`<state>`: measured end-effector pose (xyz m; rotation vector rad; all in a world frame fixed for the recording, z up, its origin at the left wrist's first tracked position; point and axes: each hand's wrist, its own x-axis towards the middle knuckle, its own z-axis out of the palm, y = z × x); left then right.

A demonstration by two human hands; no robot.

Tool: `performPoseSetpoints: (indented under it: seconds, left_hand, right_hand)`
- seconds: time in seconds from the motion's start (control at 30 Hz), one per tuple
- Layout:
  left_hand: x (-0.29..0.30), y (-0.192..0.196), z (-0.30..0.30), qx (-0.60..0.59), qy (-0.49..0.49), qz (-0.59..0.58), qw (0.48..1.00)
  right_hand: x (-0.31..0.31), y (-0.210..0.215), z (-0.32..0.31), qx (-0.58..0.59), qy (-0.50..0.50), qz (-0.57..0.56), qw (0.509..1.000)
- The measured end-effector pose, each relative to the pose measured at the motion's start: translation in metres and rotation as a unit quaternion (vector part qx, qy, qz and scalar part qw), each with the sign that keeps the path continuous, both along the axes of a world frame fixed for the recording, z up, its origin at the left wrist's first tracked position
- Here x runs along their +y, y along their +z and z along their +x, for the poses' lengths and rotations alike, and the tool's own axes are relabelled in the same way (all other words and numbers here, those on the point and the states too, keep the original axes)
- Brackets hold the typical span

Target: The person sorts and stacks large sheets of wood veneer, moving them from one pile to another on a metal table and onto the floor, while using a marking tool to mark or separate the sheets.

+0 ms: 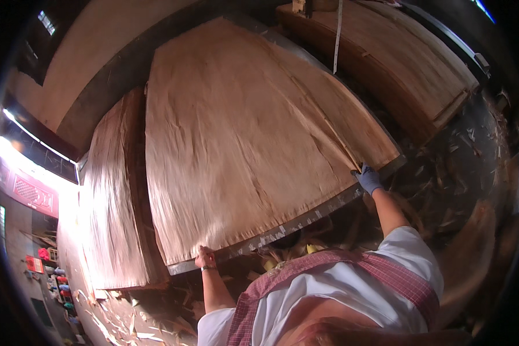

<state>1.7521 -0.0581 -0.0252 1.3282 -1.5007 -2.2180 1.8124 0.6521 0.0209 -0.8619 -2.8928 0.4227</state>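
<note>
A large thin sheet of light brown wood veneer lies spread over a metal-edged table. My left hand, bare with a band at the wrist, grips the sheet's near left corner at the table edge. My right hand, in a blue-grey glove, holds the sheet's near right edge, where a narrower strip of veneer overlaps it. Both arms are stretched wide apart. I wear a white shirt under a red checked apron.
A stack of veneer sheets stands to the left of the table, another stack at the far right. Wood scraps litter the dark floor on the right and at lower left. A white strap hangs from above.
</note>
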Motion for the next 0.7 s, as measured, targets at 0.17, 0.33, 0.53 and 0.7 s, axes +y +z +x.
performPoseSetpoints:
  seconds: [0.17,0.33,0.53,0.7]
  left_hand:
    - [0.002,-0.006,0.001,-0.017,0.013,0.013,1.0]
    - [-0.001,-0.007,0.005,-0.017,-0.004,0.012,1.0]
    - [0.011,-0.006,0.013,-0.018,0.024,0.023,0.999]
    - [0.045,0.003,-0.011,-0.017,-0.004,0.006,1.0]
  right_hand:
    - [-0.009,0.0,-0.003,-0.038,-0.042,-0.02,0.998]
    - [-0.011,0.005,-0.004,-0.025,-0.03,-0.026,0.999]
    - [-0.009,0.017,-0.018,-0.045,-0.015,0.0,0.999]
    - [0.028,0.01,-0.033,-0.042,-0.017,0.065,0.997]
